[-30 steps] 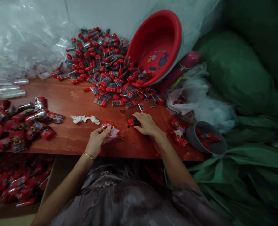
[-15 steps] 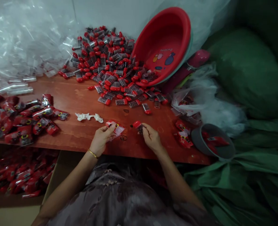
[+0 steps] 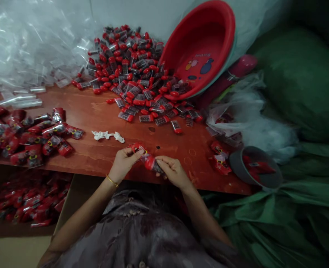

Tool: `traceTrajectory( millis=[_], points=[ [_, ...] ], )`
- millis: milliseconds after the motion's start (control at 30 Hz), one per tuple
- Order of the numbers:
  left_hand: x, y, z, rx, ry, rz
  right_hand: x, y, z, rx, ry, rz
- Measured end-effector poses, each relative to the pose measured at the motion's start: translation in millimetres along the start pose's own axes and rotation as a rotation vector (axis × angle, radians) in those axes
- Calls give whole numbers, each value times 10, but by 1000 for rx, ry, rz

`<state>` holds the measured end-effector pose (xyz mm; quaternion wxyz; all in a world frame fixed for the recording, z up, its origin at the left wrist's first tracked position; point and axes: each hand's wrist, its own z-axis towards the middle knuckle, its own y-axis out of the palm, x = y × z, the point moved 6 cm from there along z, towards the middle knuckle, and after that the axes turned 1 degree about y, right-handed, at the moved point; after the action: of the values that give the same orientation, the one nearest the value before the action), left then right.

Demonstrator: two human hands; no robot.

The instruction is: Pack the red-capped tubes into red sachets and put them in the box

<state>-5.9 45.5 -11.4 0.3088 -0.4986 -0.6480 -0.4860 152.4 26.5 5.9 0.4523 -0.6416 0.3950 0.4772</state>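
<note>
My left hand [image 3: 123, 164], with a gold bangle at the wrist, pinches a small clear packet with a red printed top [image 3: 138, 148] near the front edge of the reddish wooden table [image 3: 97, 111]. My right hand [image 3: 173, 172] holds a small red-capped tube [image 3: 151, 163] with its red end at the mouth of the packet. Both hands meet just in front of my body. Behind them lies a large heap of the same red-capped tubes [image 3: 131, 70], spilling from a tipped red basin [image 3: 202, 52].
Filled red packets [image 3: 27, 137] are piled at the table's left, with more in a box below [image 3: 22, 204]. Clear empty bags [image 3: 27, 48] fill the back left. A white scrap [image 3: 108, 136] lies mid-table. A grey bowl with packets [image 3: 255, 167] and green sacks [image 3: 300, 82] sit at right.
My right hand picked a red-capped tube off the table and brought it back and left to the packet in my left hand. The view shifted slightly.
</note>
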Motion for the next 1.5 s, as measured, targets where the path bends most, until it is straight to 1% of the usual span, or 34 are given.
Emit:
traceTrajectory(
  millis=[100, 200, 400, 433, 500, 567, 600, 633, 667, 800, 833, 900, 1000, 1100, 1200, 1267, 1433, 1500],
  points=[
    [17, 4, 0, -13, 29, 5, 15, 9, -1, 48, -25, -26],
    [43, 39, -12, -9, 33, -42, 35, 0, -15, 108, -59, -47],
    [20, 141, -45, -11, 45, -73, 2, 45, 5, 135, -129, -4],
    [0, 155, -48, -7, 40, -84, 2, 58, 17, 163, -130, 12],
    [-45, 172, -52, 20, 18, -128, 30, 84, 39, 259, -119, 47],
    [-79, 173, -51, 66, -1, -187, 86, 127, 54, 365, -104, 85],
    [-88, 170, -49, 89, -5, -223, 117, 158, 60, 396, -99, 106],
    [-92, 163, -44, 109, -6, -259, 145, 197, 70, 398, -94, 135],
    [-89, 152, -38, 124, -5, -295, 170, 238, 82, 374, -88, 179],
    [-62, 78, 15, 159, 12, -382, 191, 352, 112, 139, -30, 336],
    [-57, 63, 30, 159, 17, -386, 178, 346, 109, 109, -17, 351],
    [-58, 60, 53, 138, 18, -380, 143, 295, 99, 127, -6, 371],
    [-68, 91, 56, 111, 5, -377, 93, 227, 83, 231, -8, 391],
    [-46, 133, 36, 85, -7, -404, 55, 237, 79, 279, -19, 327],
    [-11, 156, 32, 65, -27, -425, 33, 264, 84, 300, -42, 263],
    [-5, 150, 44, 82, -36, -403, 38, 283, 98, 304, -44, 256],
    [-44, 132, 71, 133, 28, -282, 103, 324, 156, 306, -27, 296],
    [-62, 133, 67, 130, 40, -273, 140, 333, 172, 310, -20, 317]
  ],
)
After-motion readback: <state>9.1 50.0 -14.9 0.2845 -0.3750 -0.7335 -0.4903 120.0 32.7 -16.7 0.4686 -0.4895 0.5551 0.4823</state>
